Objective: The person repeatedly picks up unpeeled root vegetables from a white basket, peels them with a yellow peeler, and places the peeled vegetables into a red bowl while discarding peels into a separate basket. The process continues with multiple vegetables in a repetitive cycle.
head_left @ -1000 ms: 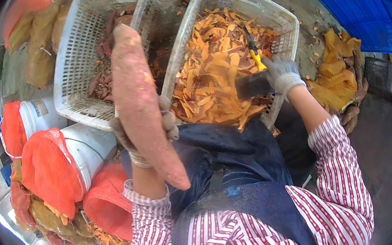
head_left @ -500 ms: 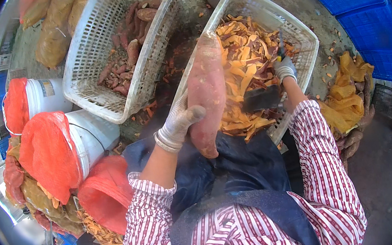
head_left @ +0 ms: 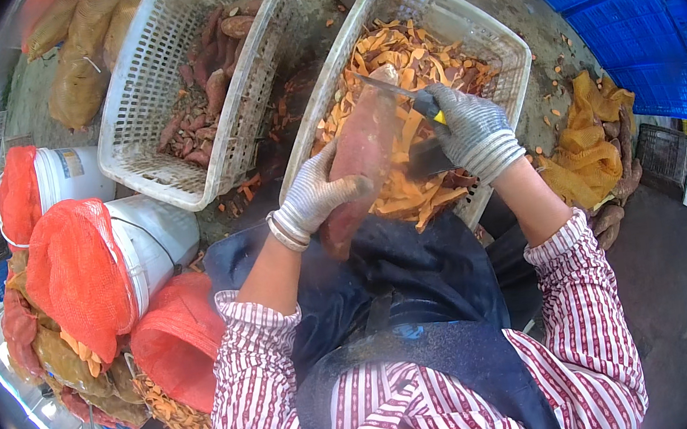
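- The left hand [head_left: 316,196], in a grey knit glove, is closed around the lower half of a long sweet potato [head_left: 364,156], thumb across its front.
- The sweet potato is reddish-pink; its long axis runs on a slant, the upper end pointing up and to the right over the basket, the lower end pointing down toward the person's dark apron [head_left: 388,295].
- The right hand [head_left: 471,134], also gloved, is clenched on the handle of a knife [head_left: 398,98]; the blade reaches leftward to the sweet potato's upper end and appears to touch it.
- Under both hands stands a white plastic basket [head_left: 502,41] filled with orange peel strips [head_left: 405,48].
- A second white basket [head_left: 136,128], to the left and just beside the first, holds unpeeled reddish sweet potatoes.
- Further left stand white buckets [head_left: 158,237] draped with red mesh sacks [head_left: 67,265].
- To the right lies a yellow mesh sack [head_left: 592,141] on the ground, with stacked blue crates [head_left: 636,15] behind it.
- The person's sleeves are red-and-white striped.
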